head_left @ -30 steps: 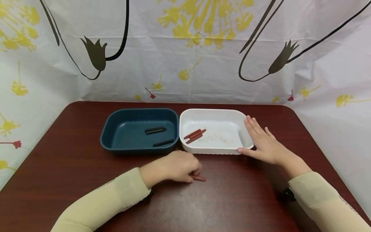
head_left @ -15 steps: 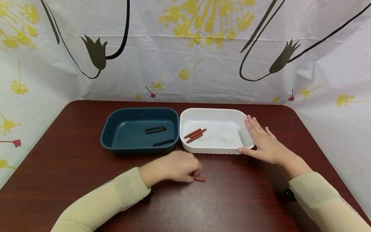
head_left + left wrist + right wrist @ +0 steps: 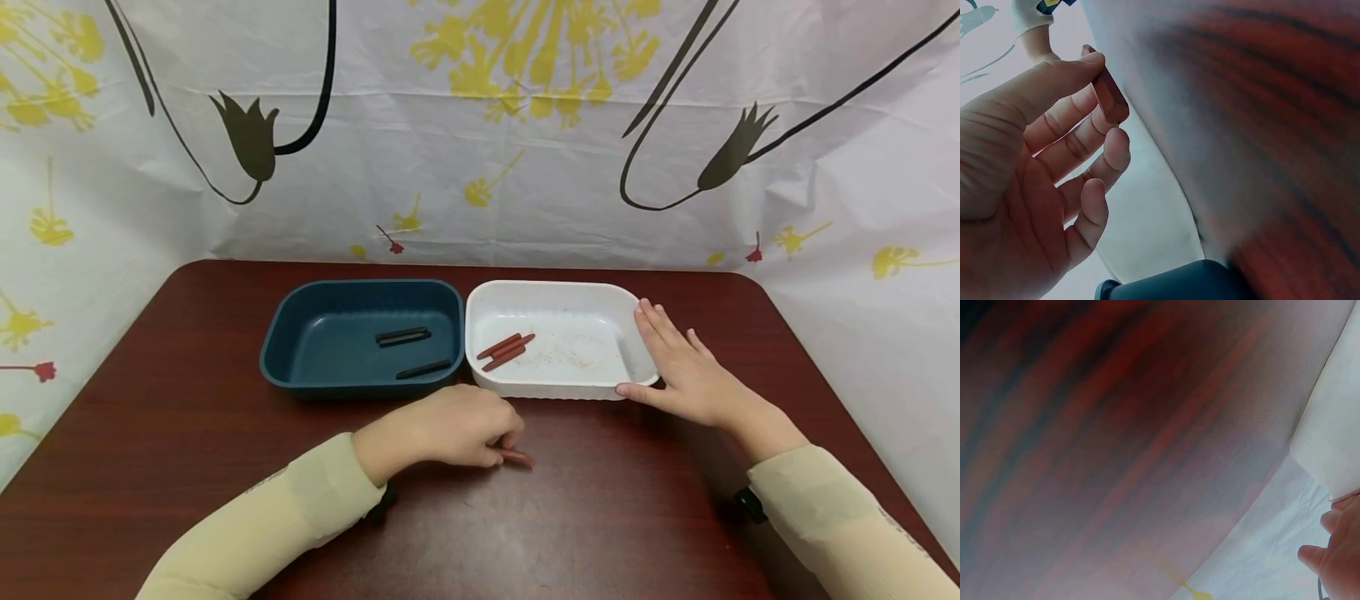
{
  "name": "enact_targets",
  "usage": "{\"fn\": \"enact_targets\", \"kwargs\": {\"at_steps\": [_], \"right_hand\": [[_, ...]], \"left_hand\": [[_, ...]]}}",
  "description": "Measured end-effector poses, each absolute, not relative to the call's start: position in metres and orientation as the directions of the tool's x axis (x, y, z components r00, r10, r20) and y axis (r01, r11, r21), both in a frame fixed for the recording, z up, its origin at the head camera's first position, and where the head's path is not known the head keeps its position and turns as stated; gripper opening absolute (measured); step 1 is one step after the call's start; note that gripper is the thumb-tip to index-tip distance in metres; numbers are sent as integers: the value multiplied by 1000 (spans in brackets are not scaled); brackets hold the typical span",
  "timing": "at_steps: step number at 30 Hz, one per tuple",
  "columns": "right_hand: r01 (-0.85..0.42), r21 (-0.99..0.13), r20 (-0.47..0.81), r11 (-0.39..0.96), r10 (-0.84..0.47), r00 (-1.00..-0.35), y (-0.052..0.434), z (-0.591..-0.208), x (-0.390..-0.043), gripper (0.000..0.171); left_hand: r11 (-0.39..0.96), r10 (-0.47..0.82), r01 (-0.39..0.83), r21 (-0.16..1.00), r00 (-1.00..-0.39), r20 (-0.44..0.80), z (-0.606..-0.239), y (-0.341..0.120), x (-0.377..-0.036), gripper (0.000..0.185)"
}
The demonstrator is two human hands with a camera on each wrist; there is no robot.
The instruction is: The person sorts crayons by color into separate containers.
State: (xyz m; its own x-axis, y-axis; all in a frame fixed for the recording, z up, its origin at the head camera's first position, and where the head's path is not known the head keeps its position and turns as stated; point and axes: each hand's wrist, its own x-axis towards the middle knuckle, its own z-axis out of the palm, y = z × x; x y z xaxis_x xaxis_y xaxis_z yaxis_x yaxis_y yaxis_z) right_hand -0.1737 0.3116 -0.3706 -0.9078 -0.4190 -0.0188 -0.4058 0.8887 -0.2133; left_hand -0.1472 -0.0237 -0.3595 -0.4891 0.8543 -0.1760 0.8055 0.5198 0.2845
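Between thumb and fingers, my left hand (image 3: 457,423) pinches a short reddish-brown crayon (image 3: 517,457) close over the table. The left wrist view shows this crayon (image 3: 1110,100) at the thumb tip, its sides faceted, while the other fingers curl loosely. My right hand (image 3: 686,377) rests with straight fingers on the right end of a white tray (image 3: 555,389). Several similar red-brown crayons (image 3: 506,350) lie at that tray's left side. Only part of the right hand (image 3: 1344,553) appears in the right wrist view, at the tray's corner.
A dark blue tray (image 3: 322,350) stands directly left of the white one and contains several black sticks (image 3: 422,369). Both trays sit toward the back of the dark red wooden table (image 3: 585,517). A patterned white curtain (image 3: 525,225) hangs behind.
My left hand has risen slightly from the table, and the pinched crayon has come up with it. The right hand and both trays stay where they were.
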Motion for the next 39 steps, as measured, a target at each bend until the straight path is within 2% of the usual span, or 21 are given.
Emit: {"fn": "enact_targets", "kwargs": {"at_steps": [26, 39], "right_hand": [[-402, -221, -23, 889, -417, -909, 312, -372, -174, 107], [-404, -223, -27, 887, -420, -907, 310, -370, -173, 107]], "left_hand": [[495, 869, 834, 243, -482, -113, -348, -22, -149, 17], [475, 874, 821, 316, -482, -61, -334, -26, -153, 6]]}}
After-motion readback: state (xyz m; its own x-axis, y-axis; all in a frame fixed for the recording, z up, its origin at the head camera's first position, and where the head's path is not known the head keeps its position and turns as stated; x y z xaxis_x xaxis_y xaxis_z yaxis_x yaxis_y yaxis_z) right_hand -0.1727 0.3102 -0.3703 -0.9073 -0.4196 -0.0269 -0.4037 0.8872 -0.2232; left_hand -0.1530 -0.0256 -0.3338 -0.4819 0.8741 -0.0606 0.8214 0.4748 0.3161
